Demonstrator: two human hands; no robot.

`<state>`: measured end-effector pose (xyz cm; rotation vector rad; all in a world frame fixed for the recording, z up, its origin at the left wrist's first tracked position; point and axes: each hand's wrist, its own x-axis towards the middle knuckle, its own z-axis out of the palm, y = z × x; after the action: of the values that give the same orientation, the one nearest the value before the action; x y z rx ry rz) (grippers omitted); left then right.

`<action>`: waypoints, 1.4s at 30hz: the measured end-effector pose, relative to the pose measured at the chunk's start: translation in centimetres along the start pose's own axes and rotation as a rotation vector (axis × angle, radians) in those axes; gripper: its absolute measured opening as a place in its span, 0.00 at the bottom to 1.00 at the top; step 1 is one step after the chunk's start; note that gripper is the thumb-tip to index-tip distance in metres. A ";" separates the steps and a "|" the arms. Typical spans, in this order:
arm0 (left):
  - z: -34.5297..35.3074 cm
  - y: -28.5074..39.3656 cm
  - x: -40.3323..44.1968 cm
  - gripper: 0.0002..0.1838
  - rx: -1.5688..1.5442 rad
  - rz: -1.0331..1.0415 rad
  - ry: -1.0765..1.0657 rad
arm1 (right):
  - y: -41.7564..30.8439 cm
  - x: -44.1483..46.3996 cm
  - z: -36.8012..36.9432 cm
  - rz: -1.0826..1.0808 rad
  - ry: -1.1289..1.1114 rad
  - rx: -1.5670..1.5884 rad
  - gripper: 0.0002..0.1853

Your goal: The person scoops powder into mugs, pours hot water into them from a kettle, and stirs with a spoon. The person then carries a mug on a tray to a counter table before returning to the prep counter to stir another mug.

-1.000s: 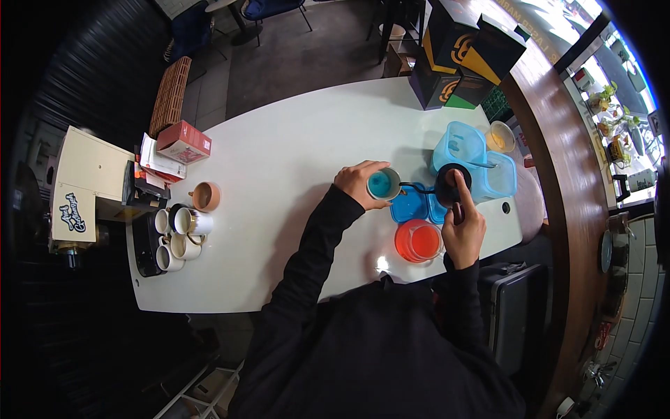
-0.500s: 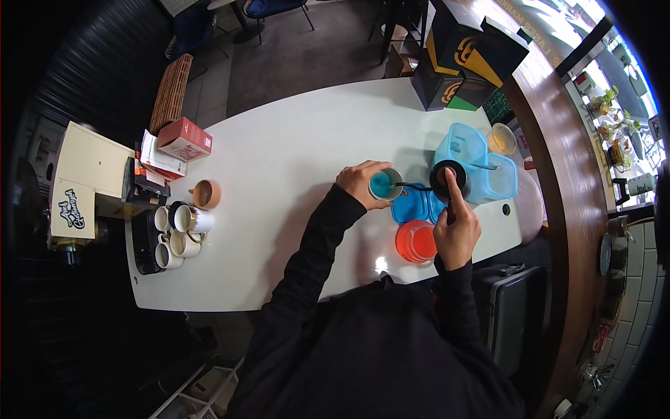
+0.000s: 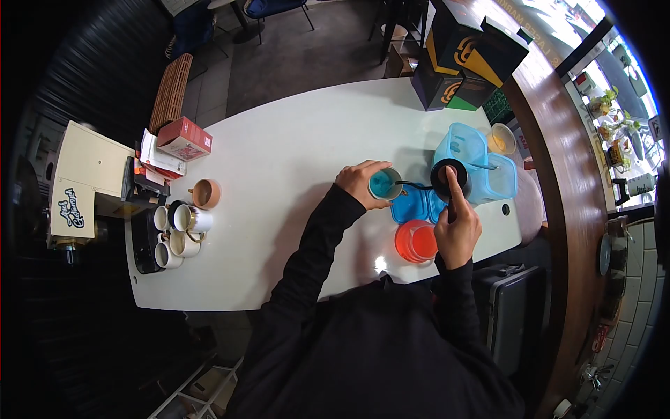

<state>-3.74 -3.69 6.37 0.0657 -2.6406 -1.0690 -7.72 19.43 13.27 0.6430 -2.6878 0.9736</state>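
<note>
My left hand (image 3: 361,184) is wrapped around a cup (image 3: 395,176) with a blue inside, tilted a little toward me. In my right hand (image 3: 458,236) is a gooseneck kettle (image 3: 440,187), its handle mostly hidden by my fingers. My right index finger lies on the kettle's black lid. The thin dark spout (image 3: 413,185) reaches left to the cup's rim; I cannot make out a stream of liquid. Beneath the spout lie blue lids (image 3: 410,207) on the table. Just left of my right hand sits a red round container (image 3: 416,241).
Light-blue tubs (image 3: 463,142) stand behind the kettle, beside a small yellowish container (image 3: 502,139). Several mugs (image 3: 184,244) crowd a black tray (image 3: 145,244) on the left, with a brown cup (image 3: 206,194) nearby. Black boxes (image 3: 455,49) are stacked at the far right of the white table (image 3: 293,140).
Very little differs. The spout tip has drawn back slightly to the right over the cup's rim; both hands keep their hold.
</note>
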 end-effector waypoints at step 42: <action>-0.2 -0.4 0.5 0.40 0.067 -0.021 -0.026 | 9.8 -3.1 -5.3 0.237 -0.065 0.590 0.44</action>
<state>-4.22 -4.21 6.40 0.0941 -2.7048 -0.9948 -9.27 30.62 10.84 0.4554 -2.5609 1.8700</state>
